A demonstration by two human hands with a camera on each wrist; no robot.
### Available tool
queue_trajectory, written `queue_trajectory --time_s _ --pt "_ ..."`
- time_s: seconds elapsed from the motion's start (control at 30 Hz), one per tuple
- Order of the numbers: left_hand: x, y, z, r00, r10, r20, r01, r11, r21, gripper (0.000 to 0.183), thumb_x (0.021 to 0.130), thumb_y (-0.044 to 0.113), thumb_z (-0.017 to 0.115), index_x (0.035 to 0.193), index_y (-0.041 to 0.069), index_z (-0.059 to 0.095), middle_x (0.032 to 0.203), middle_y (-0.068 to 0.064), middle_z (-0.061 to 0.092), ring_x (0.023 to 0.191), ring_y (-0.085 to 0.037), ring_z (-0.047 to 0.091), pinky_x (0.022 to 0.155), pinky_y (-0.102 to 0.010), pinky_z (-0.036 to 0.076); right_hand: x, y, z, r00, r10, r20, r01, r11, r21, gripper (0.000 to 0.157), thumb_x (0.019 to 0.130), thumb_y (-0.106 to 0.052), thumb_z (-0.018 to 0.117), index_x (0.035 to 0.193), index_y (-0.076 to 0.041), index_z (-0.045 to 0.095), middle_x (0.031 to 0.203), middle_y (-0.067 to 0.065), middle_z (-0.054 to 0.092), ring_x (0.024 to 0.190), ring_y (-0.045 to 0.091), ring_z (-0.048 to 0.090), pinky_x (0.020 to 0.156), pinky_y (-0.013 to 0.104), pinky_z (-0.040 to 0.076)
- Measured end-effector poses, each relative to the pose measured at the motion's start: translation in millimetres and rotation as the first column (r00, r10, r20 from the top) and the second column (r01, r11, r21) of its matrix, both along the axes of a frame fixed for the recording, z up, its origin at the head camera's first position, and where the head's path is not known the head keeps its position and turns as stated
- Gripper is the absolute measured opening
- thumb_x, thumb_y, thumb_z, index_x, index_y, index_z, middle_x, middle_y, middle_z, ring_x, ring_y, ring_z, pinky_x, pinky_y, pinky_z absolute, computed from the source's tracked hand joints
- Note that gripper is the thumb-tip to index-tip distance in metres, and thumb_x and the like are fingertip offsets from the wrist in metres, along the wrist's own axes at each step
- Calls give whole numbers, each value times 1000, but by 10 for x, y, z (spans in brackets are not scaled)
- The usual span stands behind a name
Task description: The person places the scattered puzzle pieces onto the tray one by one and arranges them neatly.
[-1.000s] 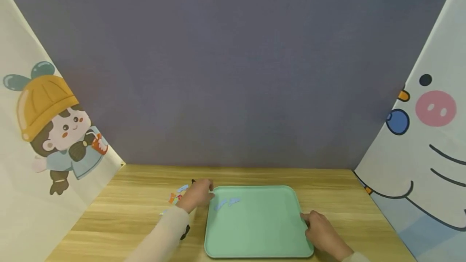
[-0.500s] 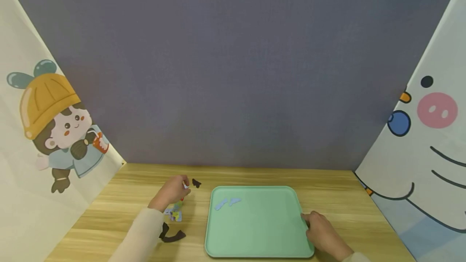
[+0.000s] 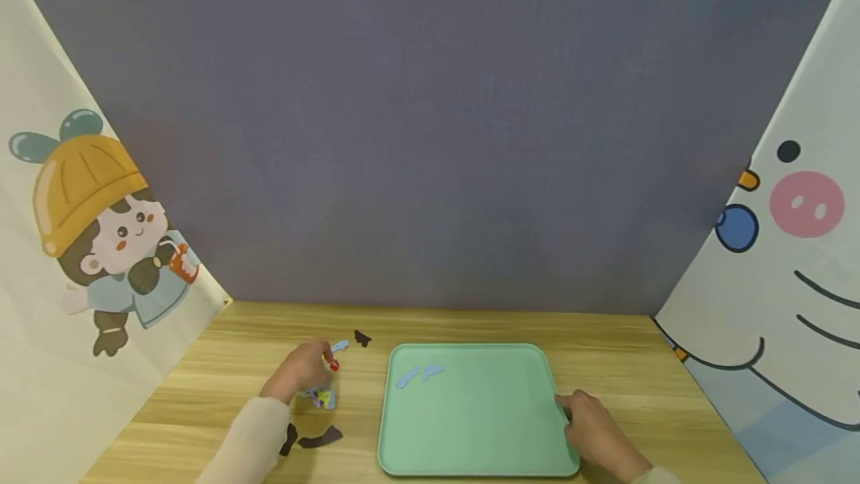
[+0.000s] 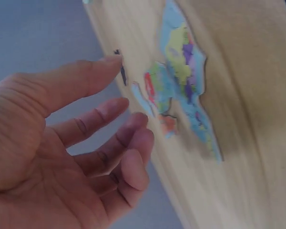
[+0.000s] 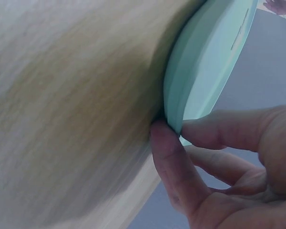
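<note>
My left hand [image 3: 302, 370] hovers over a group of map puzzle pieces left of the tray. In the left wrist view its thumb and loosely bent fingers stand apart, with nothing between them. Beyond the fingertips lie a long blue, yellow and purple piece [image 4: 181, 62], a green and red piece [image 4: 159, 88] and a small orange piece [image 4: 168, 125]. Two light-blue pieces [image 3: 407, 378] lie in the green tray [image 3: 484, 424], near its far left corner. My right hand [image 3: 594, 428] pinches the tray's right rim [image 5: 178, 102] between thumb and fingers.
A light-blue piece [image 3: 340, 346] and a small black piece [image 3: 363, 338] lie farther back on the wooden table [image 3: 618, 342]. Nearer are a dark curved piece [image 3: 321, 438] and another dark piece [image 3: 289, 441]. A grey backdrop [image 3: 430, 170] rises behind the table.
My left hand has gone from the tray's far left corner leftward to the loose pieces, then a little nearer to me. The right hand and the tray stay put.
</note>
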State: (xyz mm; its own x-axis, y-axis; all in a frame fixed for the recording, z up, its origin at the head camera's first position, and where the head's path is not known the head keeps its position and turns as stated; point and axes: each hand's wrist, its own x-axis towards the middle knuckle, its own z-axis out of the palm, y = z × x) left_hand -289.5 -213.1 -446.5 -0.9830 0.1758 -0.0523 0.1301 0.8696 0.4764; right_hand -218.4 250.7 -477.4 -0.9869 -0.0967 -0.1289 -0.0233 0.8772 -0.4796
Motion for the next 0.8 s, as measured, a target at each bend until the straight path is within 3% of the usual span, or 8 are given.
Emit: queue_trajectory --time_s 0.23,0.33,0.63,0.8 --pt "7 -5 -174 999 44 29 -43 999 -24 21 76 7 71 87 0 55 73 -6 52 58 -18 52 51 -30 44 4 10 -16 1000 -2 -6 1 1000 -9 43 74 14 59 117 16 56 92 11 57 90 24 55 79 44 49" --pt "-2 5 -225 999 44 4 -43 998 -55 19 78 7 70 86 1 54 71 -5 50 57 -18 50 50 -30 43 6 18 -24 1000 -3 -9 2 1000 -23 43 74 15 59 117 16 56 90 10 56 87 23 55 77 42 49" --pt "-49 53 -239 997 61 -48 -67 988 -136 22 74 4 70 89 -3 57 80 -13 49 66 -24 49 57 -37 47 19 40 -24 1000 -4 -22 3 999 -46 44 73 15 59 117 16 56 86 8 55 81 19 53 71 38 49" --pt "-74 45 -258 994 84 -65 -92 987 -130 23 71 3 71 88 -4 57 87 -19 49 72 -30 50 62 -41 48 14 25 -26 1000 -7 -10 6 998 -56 44 74 15 58 118 17 55 86 7 54 79 18 52 70 36 49"
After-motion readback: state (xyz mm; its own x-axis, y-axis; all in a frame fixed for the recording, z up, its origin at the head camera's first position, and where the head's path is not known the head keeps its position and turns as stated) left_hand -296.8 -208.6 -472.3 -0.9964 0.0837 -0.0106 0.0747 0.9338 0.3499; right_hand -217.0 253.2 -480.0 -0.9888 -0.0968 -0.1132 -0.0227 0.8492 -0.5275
